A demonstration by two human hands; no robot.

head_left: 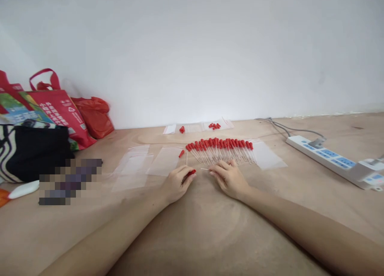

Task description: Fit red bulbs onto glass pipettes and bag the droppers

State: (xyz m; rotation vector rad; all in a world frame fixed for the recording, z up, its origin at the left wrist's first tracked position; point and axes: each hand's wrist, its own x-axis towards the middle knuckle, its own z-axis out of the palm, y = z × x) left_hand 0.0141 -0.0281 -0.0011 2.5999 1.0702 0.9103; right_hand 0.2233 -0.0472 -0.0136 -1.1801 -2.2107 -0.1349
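Between the fingertips of my left hand [177, 184] is a small red rubber-like cap [192, 172]. My right hand [229, 178] pinches a thin white stick [205, 169], its free end pointing left toward the cap; the two are apart. Just beyond my hands lies a fanned row of white sticks with red caps [220, 144], the capped ends facing away from me. One loose red cap [181, 153] lies left of the row, above my left hand. A single white stick [187, 158] lies close to it.
Clear plastic bags [132, 168] lie flat on the left, another bag [268, 156] on the right. Loose red caps [215, 126] rest on bags near the wall. A power strip [327, 156] stands right; shopping bags [60, 112] and a black cloth item [36, 152] stand left.
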